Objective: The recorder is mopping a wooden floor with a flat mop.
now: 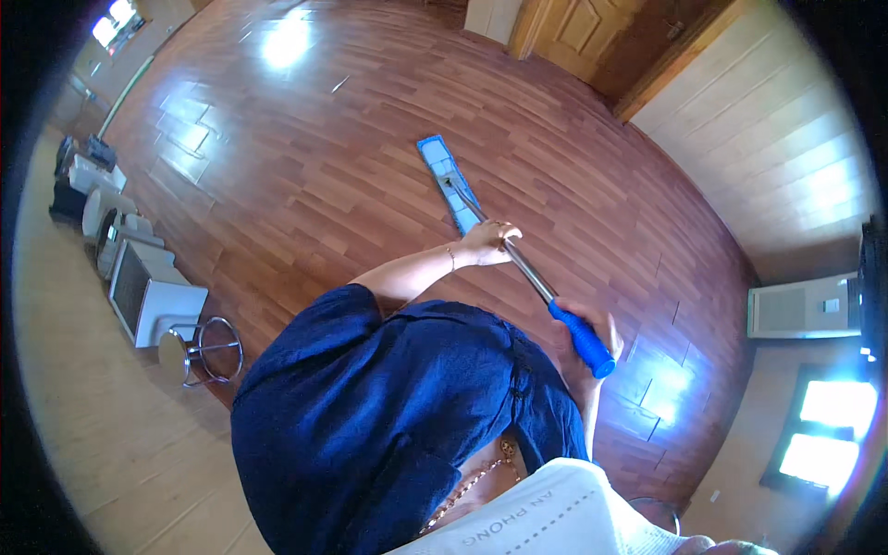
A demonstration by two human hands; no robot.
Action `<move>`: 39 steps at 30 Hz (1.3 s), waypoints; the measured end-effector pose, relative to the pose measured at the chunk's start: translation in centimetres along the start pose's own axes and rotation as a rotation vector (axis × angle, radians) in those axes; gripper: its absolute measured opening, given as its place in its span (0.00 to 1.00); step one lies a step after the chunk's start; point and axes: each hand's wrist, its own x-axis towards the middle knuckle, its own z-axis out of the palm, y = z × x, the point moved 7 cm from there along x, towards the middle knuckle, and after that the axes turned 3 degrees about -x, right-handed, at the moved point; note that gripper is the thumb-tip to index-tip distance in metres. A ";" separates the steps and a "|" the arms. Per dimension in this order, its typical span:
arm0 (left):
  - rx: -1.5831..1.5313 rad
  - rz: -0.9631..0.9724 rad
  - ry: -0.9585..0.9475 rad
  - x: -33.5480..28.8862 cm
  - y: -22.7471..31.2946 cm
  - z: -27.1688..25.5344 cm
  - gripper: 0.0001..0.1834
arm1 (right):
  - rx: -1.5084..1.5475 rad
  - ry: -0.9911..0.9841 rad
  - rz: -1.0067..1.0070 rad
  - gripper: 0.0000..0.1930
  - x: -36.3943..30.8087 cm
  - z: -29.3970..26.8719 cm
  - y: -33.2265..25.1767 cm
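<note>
A flat mop (432, 153) with a light blue pad lies on the wood-look floor ahead of me. Its metal pole slants back toward my right side and ends in a ribbed blue grip. My left hand (488, 242), with a thin bracelet at the wrist, is wrapped round the middle of the pole. Higher up, my right hand (592, 326) closes round the blue grip, its fingers partly hidden behind it. Both forearms come from dark blue sleeves.
Along the left wall stand a white box-like appliance (157, 294), a stool (205, 351) with metal legs, and several other items. A wooden door (592, 37) is at the far right. On the right, a white wall unit (803, 308) stands near a bright window (823, 435). Light glares off the floor.
</note>
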 end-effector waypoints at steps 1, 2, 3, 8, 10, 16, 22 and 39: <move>-0.001 -0.046 -0.078 0.4 -1.3 1.1 0.16 | -0.040 0.049 0.021 0.10 -0.3 -0.7 -0.3; -0.003 -0.096 -0.153 0.7 -2.6 2.1 0.13 | -0.009 0.153 0.015 0.11 -0.9 -1.4 -0.1; 0.014 -0.097 -0.135 1.2 -2.4 2.3 0.16 | -0.044 0.120 -0.023 0.13 -1.1 -2.0 -0.6; 0.187 -0.030 -0.148 1.4 -1.9 2.7 0.20 | -0.033 0.159 -0.431 0.41 -2.8 -1.9 -1.3; 0.188 -0.044 -0.128 1.2 -0.9 2.3 0.17 | 0.050 0.275 -0.529 0.42 -2.8 -2.8 -0.9; 0.153 -0.223 -0.062 -2.7 2.3 -1.1 0.05 | 0.140 0.399 -0.419 0.30 -1.7 -5.6 0.1; 0.194 -0.457 -0.004 -9.9 0.6 -5.3 0.06 | 0.494 0.147 -0.368 0.23 0.7 -3.3 0.3; 0.370 -1.034 0.334 -33.1 2.5 -10.1 0.15 | 1.291 -0.877 -0.364 0.15 5.2 11.8 -6.6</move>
